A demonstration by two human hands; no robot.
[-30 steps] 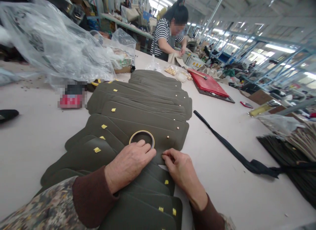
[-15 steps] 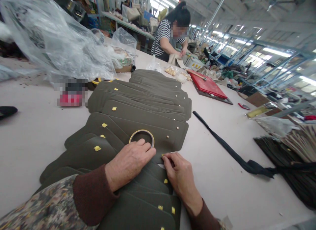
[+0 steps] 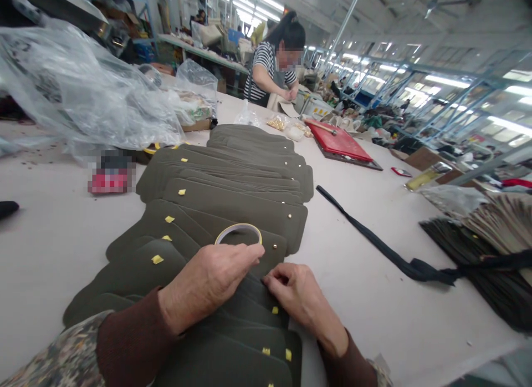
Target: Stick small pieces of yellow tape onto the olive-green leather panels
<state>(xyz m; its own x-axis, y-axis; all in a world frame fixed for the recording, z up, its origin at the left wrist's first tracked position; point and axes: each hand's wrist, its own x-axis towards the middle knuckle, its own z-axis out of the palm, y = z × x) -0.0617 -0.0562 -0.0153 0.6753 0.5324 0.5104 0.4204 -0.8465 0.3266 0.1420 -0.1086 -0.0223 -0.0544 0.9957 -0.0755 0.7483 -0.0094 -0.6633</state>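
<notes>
My left hand (image 3: 211, 279) is closed over the near side of a roll of yellow tape (image 3: 239, 227), fingers pressed together and thumb hidden. The roll's ring stands up behind the fingers. Beside it, my right hand (image 3: 297, 290) pinches thumb and forefinger at the right edge of the panels; whatever lies between the fingertips is too small to make out. Under both hands, dark olive panels (image 3: 233, 201) overlap in a long row. Small yellow tape pieces (image 3: 157, 259) stick to their left parts and to the nearest panels. Metal studs (image 3: 290, 215) show along the right side farther up.
A dark strap (image 3: 369, 237) lies right of the panels, near a stack of dark and tan pieces (image 3: 494, 265). Clear plastic bags (image 3: 91, 87) heap up at left. A red board (image 3: 338, 140) carries a hammer (image 3: 322, 126). Across the table (image 3: 366, 331), a co-worker (image 3: 270, 65) handles beige material.
The yellow bit at my right fingertips no longer shows, and that hand sits slightly lower. My left hand has turned more edge-on with the tape roll. The whole view has shifted slightly.
</notes>
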